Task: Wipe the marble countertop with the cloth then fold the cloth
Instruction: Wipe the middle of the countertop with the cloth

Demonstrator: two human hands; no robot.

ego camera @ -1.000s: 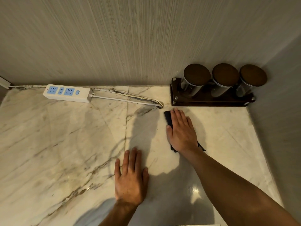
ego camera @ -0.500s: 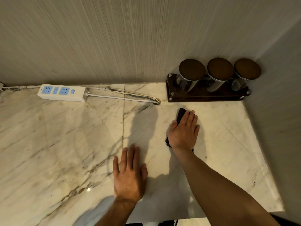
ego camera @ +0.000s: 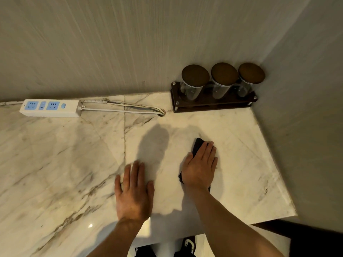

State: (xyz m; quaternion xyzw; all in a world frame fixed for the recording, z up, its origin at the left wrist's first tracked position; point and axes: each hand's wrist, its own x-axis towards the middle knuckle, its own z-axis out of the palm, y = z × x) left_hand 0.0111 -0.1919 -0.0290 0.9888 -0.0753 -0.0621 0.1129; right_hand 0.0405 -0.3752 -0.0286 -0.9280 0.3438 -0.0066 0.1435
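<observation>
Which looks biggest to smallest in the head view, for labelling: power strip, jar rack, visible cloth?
1. jar rack with its three jars
2. power strip, somewhat smaller
3. cloth, mostly hidden under the right hand, so its true size is unclear

Grey textured walls (ego camera: 130, 43) – corner (dim); warm light

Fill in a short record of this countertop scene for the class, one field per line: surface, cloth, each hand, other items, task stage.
surface: marble countertop, set in a wall corner
cloth: dark cloth, flat on the marble, mostly covered by the right hand
right hand: palm down, pressing on the cloth
left hand: flat on bare marble, fingers spread, holding nothing
other items: white power strip with cables along the back wall; three lidded jars in a dark rack in the corner
task stage: wiping; cloth not yet folded
</observation>
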